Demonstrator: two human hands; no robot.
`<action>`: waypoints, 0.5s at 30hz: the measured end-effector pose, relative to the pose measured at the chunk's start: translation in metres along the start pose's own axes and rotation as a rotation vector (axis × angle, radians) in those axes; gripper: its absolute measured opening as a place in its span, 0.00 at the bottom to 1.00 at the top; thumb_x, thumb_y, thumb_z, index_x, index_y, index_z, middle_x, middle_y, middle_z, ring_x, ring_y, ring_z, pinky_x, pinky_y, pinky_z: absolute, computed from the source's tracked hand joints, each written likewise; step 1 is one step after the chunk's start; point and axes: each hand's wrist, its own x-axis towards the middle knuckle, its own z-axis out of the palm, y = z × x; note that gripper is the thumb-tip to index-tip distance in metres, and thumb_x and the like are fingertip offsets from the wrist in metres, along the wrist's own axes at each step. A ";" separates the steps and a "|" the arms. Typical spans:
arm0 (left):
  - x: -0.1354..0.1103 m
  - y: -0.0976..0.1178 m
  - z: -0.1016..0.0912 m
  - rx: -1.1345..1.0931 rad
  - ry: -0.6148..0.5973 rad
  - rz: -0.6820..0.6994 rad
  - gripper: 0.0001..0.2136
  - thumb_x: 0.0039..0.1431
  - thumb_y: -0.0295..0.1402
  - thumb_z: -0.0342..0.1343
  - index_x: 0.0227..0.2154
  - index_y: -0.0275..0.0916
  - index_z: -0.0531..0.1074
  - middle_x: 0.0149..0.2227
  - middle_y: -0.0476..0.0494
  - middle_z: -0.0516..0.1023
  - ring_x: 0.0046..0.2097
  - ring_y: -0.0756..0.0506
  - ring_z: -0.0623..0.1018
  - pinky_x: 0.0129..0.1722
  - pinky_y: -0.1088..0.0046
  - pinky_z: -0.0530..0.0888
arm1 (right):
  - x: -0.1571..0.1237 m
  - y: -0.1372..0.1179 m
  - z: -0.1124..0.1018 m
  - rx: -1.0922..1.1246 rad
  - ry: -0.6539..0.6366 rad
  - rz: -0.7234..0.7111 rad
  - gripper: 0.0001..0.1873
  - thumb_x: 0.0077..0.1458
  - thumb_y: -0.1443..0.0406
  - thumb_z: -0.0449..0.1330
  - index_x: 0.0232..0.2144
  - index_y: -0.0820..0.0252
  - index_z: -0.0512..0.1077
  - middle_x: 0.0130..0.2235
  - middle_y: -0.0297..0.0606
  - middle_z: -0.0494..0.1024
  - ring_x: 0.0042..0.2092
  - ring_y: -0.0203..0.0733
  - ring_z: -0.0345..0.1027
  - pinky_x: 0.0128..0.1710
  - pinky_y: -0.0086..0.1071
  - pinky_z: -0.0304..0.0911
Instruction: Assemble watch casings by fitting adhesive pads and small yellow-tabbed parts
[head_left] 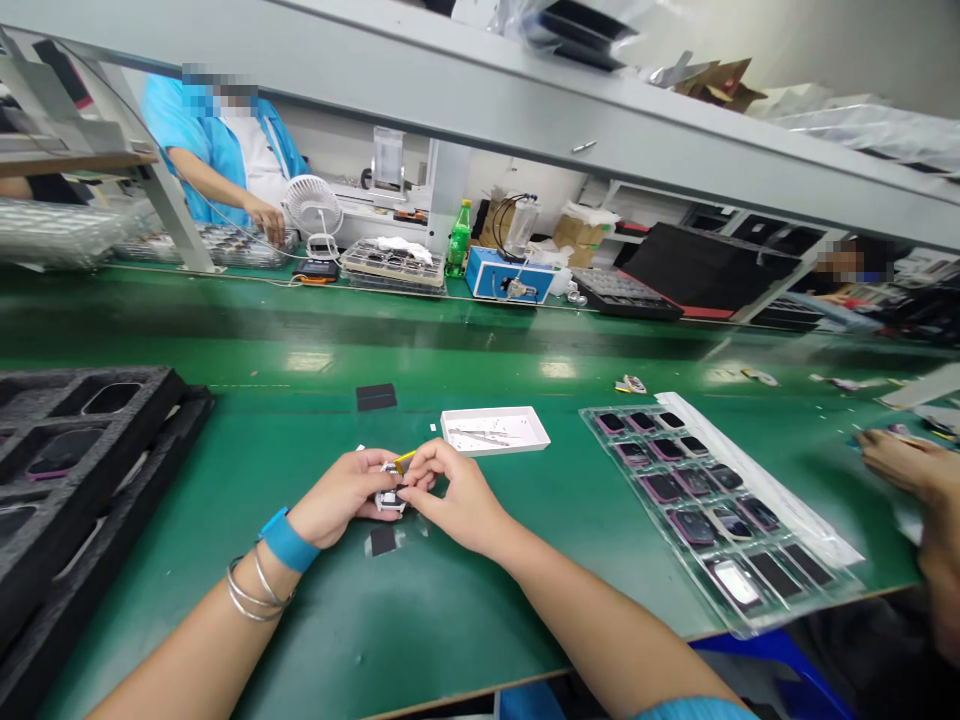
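My left hand (349, 495), with a blue band and metal bangles at the wrist, is closed on a small silver-and-white device part (389, 499), perhaps a watch housing. My right hand (446, 490) pinches at the part's right side; its fingertips cover what they grip. A thin yellow strip (405, 457) sticks up between the two hands. On the green mat just below lies a small black square (382, 541). Beyond the hands are a black rectangular pad (376, 397) and a shallow white tray (537, 430) with thin metal tools and tiny bits in it.
At the left stands a black foam tray (161, 385) with framed pieces. To the right, a clear plastic tray (739, 618) carries several dark watch-like units. A co-worker's hand (896, 460) rests at the far right. Across the bench are a fan (311, 207), green bottle (459, 240) and blue box (508, 275).
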 end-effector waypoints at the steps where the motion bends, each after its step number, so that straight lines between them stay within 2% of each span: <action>1: 0.000 0.000 0.000 -0.005 0.000 -0.001 0.11 0.43 0.32 0.62 0.31 0.35 0.71 0.29 0.46 0.73 0.30 0.50 0.72 0.31 0.71 0.77 | 0.000 0.000 0.001 0.001 -0.002 0.011 0.11 0.45 0.70 0.61 0.32 0.58 0.63 0.30 0.31 0.73 0.29 0.32 0.65 0.33 0.29 0.63; 15: -0.001 0.000 0.004 -0.068 0.031 0.009 0.10 0.43 0.30 0.61 0.30 0.35 0.70 0.26 0.47 0.74 0.27 0.51 0.73 0.29 0.71 0.77 | 0.000 0.007 0.003 -0.026 0.020 0.016 0.08 0.45 0.70 0.60 0.29 0.58 0.64 0.30 0.31 0.72 0.29 0.32 0.64 0.32 0.29 0.62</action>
